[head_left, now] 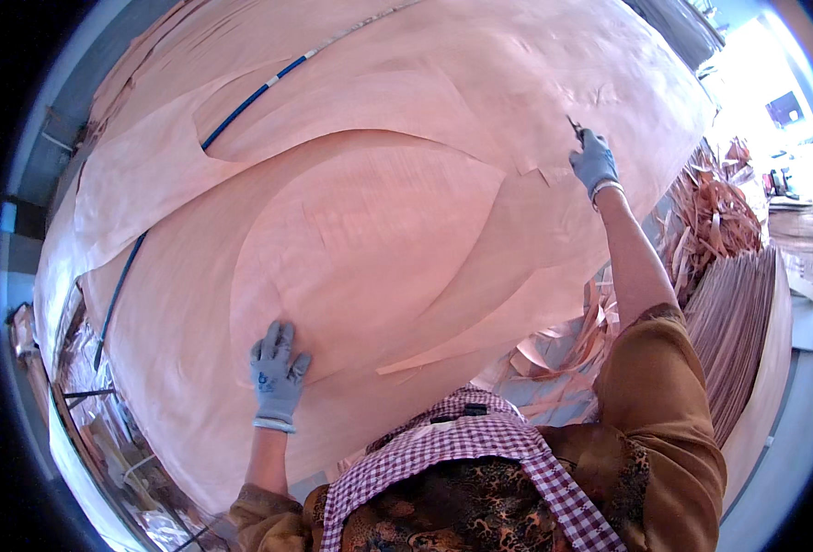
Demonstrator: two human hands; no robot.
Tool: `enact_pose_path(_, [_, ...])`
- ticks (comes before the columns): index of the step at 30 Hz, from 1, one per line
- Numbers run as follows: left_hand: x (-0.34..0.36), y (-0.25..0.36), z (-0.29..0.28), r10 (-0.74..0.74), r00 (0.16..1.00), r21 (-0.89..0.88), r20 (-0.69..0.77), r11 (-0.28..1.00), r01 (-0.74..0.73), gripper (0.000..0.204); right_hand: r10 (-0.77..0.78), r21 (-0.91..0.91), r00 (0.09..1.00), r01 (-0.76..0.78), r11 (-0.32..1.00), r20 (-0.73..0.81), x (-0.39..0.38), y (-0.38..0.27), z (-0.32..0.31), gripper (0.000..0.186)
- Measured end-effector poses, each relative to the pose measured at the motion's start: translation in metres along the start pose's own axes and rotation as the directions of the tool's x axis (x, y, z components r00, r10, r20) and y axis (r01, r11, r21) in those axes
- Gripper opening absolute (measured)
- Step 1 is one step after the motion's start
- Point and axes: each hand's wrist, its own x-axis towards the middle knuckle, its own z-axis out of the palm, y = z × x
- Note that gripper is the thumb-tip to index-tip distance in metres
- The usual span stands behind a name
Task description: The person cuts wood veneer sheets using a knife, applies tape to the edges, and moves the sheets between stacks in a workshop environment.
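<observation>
Broad, thin, pinkish-tan wood veneer sheets (370, 230) lie overlapping in front of me, with curled and torn edges. My left hand (278, 373), in a grey-blue glove, rests on the near left part of a sheet with its fingers spread. Farther off to the right, my right hand (596, 164), gloved alike, is closed round a small dark pointed blade (574, 123). The blade's tip points up and left, just over the far sheet; whether it touches cannot be made out. My fingers hide its handle.
A thin blue-and-white rod (250, 104) crosses the sheets at the far left, partly covered by a veneer flap. Loose veneer strips (715, 207) are heaped at the right, more hanging near my right arm. A tall stack of veneer (730, 331) stands right of my elbow.
</observation>
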Motion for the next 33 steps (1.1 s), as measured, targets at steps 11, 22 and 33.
enact_pose_path(11, [0.0, -0.003, -0.002, -0.087, 0.993, 0.006, 0.074, 0.996, 0.087, 0.057, -0.232, 0.299, 0.897, 0.12, 0.947, 0.376, 0.07, -0.182, 0.057, 0.082])
enact_pose_path(22, [0.0, 0.004, -0.01, -0.166, 0.983, -0.022, 0.076, 0.986, 0.168, 0.057, -0.317, 0.163, 0.875, 0.275, 0.947, 0.366, 0.162, -0.242, 0.095, 0.045])
enact_pose_path(33, [-0.013, -0.006, -0.006, -0.134, 0.989, 0.058, 0.067, 0.99, 0.131, 0.058, -0.659, 0.738, 0.414, -0.045, 0.674, 0.627, -0.002, -0.249, -0.106, 0.036])
